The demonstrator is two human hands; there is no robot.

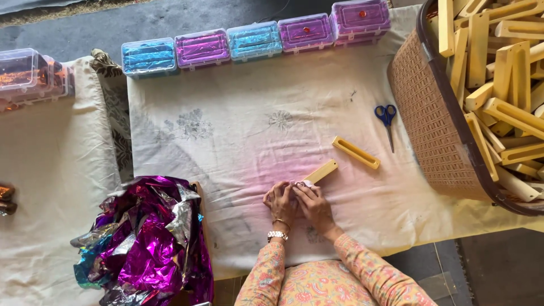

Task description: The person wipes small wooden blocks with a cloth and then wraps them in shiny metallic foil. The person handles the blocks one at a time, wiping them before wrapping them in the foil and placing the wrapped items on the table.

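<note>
The near end of the wooden block (321,171) is covered by the left hand (279,202) and right hand (315,206); what the fingers press there cannot be made out. The basket (436,130) is cut off by the right and top edges. The foil heap (148,243) runs past the bottom edge. The left-edge boxes (31,73) are partly cropped.

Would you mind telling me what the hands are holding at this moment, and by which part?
Both the left hand and right hand press on the near end of a yellow wooden block; its far end sticks out free.
</note>
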